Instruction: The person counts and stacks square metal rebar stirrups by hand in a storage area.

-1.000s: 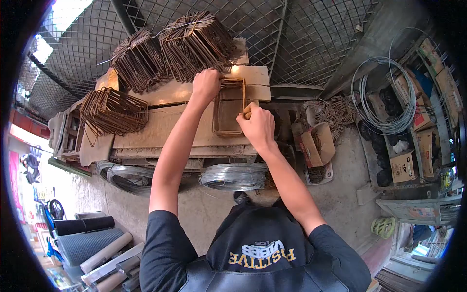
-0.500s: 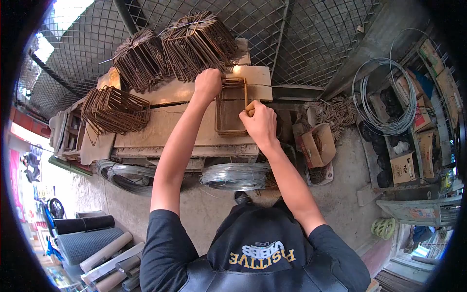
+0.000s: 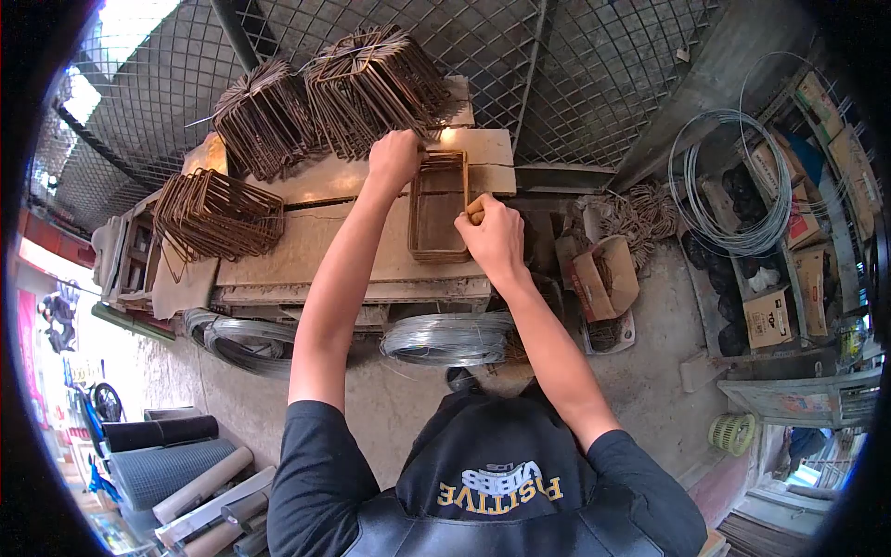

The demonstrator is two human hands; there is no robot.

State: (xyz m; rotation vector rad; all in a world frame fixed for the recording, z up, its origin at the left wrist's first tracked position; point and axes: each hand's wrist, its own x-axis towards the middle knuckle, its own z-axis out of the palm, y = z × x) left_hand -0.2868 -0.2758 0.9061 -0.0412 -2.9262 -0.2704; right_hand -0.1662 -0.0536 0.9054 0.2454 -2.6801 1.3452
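A small stack of rusty rectangular rebar stirrups lies at the right end of the wooden bench. My left hand is closed on the stack's upper left corner, and its fingertips are mostly hidden behind the fist. On the stack's right side, my right hand is closed with its fingers curled at the bar. Beyond my left hand stands a large bundle of stirrups, with a second bundle beside it. Another pile of stirrups sits at the bench's left end.
Coils of wire lie below the bench's front edge. An open cardboard box stands right of the bench. A wire coil hangs by the right-hand shelves. Wire mesh fencing rises behind the bench. Rolls of material lie at lower left.
The view has shifted very slightly. Both hands keep their places on the stirrups, with no clear movement.
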